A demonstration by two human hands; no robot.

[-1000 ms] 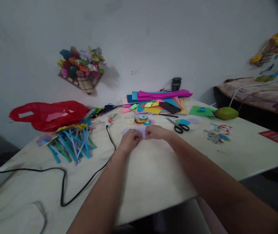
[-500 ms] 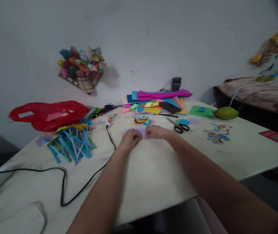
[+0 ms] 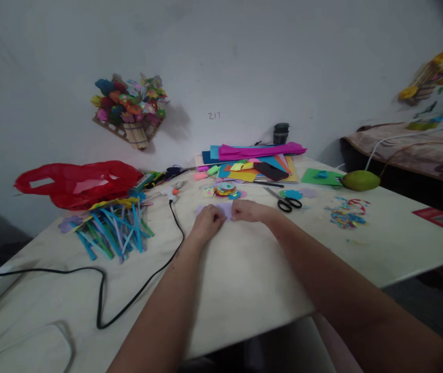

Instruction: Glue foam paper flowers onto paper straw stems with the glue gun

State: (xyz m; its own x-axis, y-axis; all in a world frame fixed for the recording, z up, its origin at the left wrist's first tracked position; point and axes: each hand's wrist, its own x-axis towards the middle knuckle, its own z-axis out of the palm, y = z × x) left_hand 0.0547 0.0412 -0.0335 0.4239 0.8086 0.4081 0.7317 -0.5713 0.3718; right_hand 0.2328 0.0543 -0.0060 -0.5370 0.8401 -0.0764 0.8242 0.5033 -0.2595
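A small sheet of lilac craft paper or foam (image 3: 225,209) lies on the table between my hands. My left hand (image 3: 208,220) closes its bent fingers on the sheet's left part. At its right end, my right hand (image 3: 248,211) pinches the edge with curled fingers. The fingers cover much of the sheet, so its full outline is hidden. Just beyond my hands sits a stack of colourful cut flower shapes (image 3: 227,190). To the right, scissors (image 3: 284,201) with black handles rest on the table.
On the left are a red plastic bag (image 3: 85,181), several blue and green strips (image 3: 113,230), and a glue gun (image 3: 171,194) with a black cord (image 3: 102,295). Coloured sheets (image 3: 260,151) lie at the back. Paper scraps (image 3: 348,215) and a green mango-like fruit (image 3: 360,180) are on the right.
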